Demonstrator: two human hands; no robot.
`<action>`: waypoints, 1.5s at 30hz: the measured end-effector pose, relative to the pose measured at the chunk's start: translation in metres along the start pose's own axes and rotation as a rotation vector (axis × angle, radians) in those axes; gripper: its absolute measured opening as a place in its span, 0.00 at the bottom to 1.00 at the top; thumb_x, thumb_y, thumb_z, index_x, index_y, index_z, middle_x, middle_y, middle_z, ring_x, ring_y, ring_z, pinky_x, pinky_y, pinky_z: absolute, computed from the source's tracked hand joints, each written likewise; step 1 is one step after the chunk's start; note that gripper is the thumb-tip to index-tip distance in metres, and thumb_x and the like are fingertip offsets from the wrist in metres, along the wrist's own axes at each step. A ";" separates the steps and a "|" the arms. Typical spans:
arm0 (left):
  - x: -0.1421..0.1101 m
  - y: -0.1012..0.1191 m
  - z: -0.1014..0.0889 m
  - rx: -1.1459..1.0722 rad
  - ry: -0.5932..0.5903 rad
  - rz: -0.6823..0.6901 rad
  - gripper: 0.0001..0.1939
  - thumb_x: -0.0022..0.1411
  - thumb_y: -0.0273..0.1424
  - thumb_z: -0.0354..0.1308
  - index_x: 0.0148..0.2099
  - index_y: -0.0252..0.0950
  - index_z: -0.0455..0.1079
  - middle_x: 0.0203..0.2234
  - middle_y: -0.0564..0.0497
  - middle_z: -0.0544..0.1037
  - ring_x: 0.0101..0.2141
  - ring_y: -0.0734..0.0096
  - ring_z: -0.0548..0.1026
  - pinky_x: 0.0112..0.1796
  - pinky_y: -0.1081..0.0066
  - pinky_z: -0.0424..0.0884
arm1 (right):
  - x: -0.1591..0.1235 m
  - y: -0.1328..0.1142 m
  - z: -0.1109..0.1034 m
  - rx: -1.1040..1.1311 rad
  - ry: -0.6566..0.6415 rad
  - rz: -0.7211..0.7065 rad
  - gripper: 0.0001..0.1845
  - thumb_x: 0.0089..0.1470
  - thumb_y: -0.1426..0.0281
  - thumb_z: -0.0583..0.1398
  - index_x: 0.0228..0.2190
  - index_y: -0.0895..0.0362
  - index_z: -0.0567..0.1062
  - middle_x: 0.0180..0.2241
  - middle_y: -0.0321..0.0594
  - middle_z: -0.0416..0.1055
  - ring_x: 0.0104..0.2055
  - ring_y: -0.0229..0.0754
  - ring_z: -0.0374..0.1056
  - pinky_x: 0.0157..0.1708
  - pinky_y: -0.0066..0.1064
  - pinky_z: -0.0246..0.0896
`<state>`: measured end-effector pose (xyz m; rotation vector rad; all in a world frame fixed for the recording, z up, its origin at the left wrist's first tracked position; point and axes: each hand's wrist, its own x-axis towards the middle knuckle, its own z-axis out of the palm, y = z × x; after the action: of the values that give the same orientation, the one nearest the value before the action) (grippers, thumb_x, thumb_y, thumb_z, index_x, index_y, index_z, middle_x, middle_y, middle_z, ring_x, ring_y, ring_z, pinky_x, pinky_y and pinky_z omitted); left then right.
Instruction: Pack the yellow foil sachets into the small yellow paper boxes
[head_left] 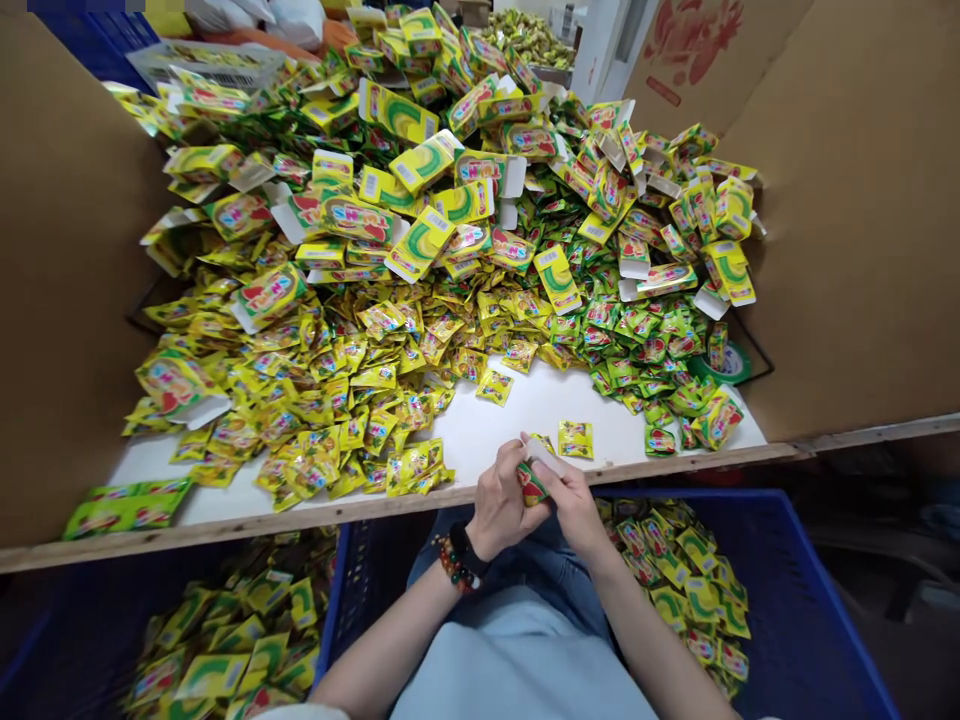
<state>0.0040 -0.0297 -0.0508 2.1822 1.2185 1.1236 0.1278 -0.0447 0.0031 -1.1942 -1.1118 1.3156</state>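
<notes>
Close to the table's front edge, both my hands are closed around one small printed box (531, 484), green and red with a white flap raised. My left hand (496, 505) grips it from the left, fingers curled over it. From the other side my right hand (576, 508) pinches it, the thumb near the white flap. Part of a yellow packet shows just behind the fingers. A single yellow sachet (575, 439) lies right of the hands, and another yellow sachet (494, 386) lies farther back on the white tabletop (480, 420).
Yellow sachets (352, 390) are heaped left, green sachets (637, 335) right, with many small boxes (420, 160) piled behind. Cardboard walls (847, 250) flank the table. Below are blue crates (802, 590) of filled-looking boxes. A tape roll (731, 365) lies at right.
</notes>
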 end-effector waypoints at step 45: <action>0.001 0.010 0.016 -0.021 0.017 0.170 0.36 0.62 0.35 0.51 0.68 0.32 0.41 0.52 0.34 0.66 0.53 0.52 0.68 0.45 0.55 0.75 | -0.021 0.007 0.004 -0.268 0.288 -0.276 0.15 0.57 0.71 0.61 0.46 0.48 0.78 0.47 0.40 0.77 0.52 0.51 0.73 0.53 0.45 0.71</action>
<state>0.0221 -0.0342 -0.0531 2.3001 1.0383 1.2175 0.1235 -0.0667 -0.0019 -1.3215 -1.2143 0.7743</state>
